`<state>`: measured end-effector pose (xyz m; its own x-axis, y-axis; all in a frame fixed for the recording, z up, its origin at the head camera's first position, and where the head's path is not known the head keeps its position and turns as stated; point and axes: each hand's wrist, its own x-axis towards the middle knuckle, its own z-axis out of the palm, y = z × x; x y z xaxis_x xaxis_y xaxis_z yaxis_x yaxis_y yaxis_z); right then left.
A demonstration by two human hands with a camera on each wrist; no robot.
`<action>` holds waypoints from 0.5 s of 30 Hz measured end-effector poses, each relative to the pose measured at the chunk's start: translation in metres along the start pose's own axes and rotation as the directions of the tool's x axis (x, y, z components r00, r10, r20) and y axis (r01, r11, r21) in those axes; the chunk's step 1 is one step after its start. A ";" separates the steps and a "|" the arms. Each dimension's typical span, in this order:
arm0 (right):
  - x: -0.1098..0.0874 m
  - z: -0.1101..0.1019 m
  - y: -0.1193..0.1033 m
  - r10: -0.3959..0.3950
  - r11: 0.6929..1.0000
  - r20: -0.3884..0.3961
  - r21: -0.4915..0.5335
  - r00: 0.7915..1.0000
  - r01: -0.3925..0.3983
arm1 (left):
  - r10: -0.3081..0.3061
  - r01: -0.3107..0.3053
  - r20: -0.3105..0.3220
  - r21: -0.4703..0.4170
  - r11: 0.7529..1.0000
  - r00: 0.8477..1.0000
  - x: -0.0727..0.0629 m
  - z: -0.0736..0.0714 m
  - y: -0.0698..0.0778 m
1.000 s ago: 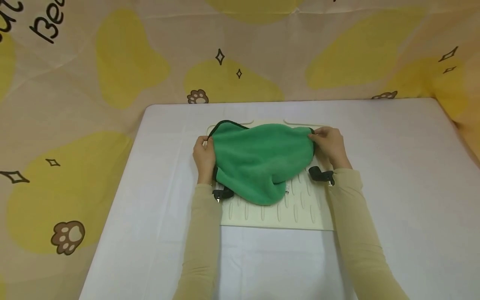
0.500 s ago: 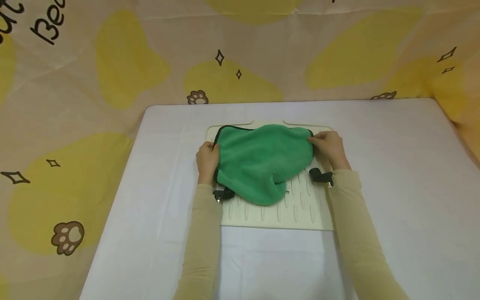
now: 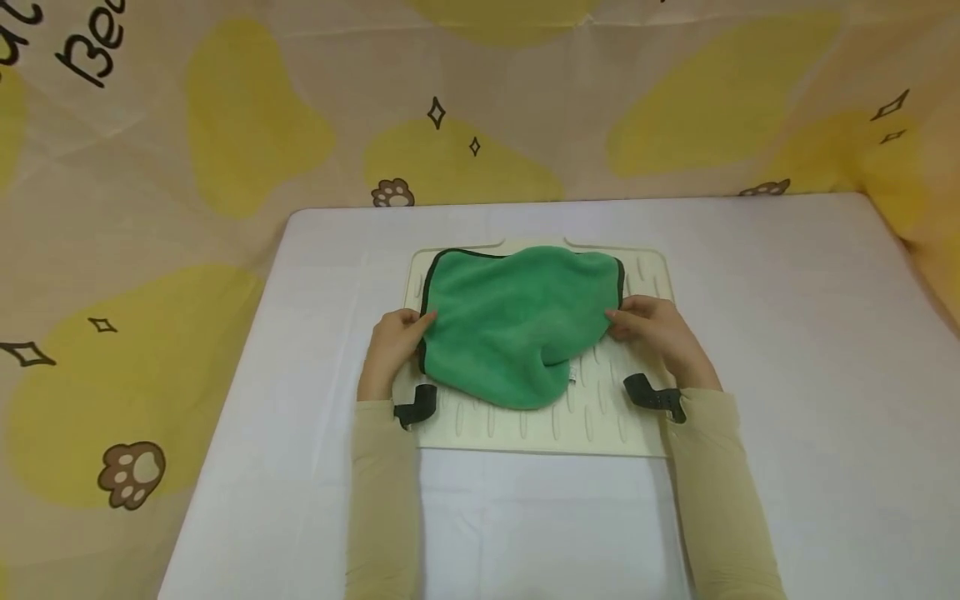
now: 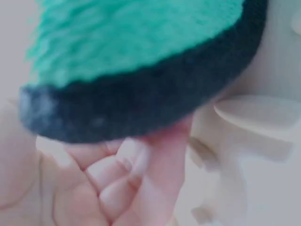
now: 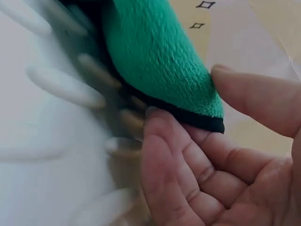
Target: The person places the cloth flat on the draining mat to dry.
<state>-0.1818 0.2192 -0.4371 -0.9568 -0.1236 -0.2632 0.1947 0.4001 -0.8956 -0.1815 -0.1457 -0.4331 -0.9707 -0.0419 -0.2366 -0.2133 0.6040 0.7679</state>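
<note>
A green towel with dark edging lies over a cream ridged mat, its front part folded and bunched. At its left edge my left hand pinches the border, thumb on top and fingers beneath. My right hand pinches the right edge in the same way. In the left wrist view the dark border crosses over the curled fingers, and the thumb is mostly hidden. The right wrist view has the towel's corner between thumb and fingers, with the cloth lifted off the mat there.
The mat lies on a white-covered table. A patterned yellow and beige cloth hangs behind the table and at its left. Dark wrist mounts stick out from both sleeves. A small white tag shows at the towel's front fold.
Both hands have slid toward the person along the towel's side edges, the left one also outward. The towel's back left corner has dropped flatter onto the mat.
</note>
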 end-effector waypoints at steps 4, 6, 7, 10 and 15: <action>-0.009 0.009 0.004 -0.061 0.994 0.008 0.087 0.998 0.061 | 0.024 -0.018 0.096 -0.069 0.997 0.995 -0.002 -0.002 -0.004; -0.011 0.014 0.006 -0.095 0.987 -0.006 0.128 0.995 0.095 | 0.043 -0.027 0.140 -0.112 0.993 0.989 -0.003 -0.003 -0.007; -0.011 0.015 0.007 -0.107 0.985 -0.008 0.138 0.994 0.107 | 0.048 -0.027 0.162 -0.131 0.991 0.986 -0.003 -0.003 -0.008; -0.011 0.018 0.009 -0.125 0.982 0.013 0.147 0.992 0.122 | 0.073 -0.034 0.231 -0.167 0.985 0.970 -0.004 -0.006 -0.014; -0.010 0.019 0.012 -0.148 0.977 0.056 0.164 0.987 0.137 | 0.122 -0.054 0.341 -0.200 0.978 0.932 -0.005 -0.012 -0.026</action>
<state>-0.1660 0.2078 -0.4527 -0.9614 -0.2319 -0.1478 0.0949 0.2245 -0.9698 -0.1729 -0.1702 -0.4447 -0.8928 0.3061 -0.3304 -0.1783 0.4336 0.8833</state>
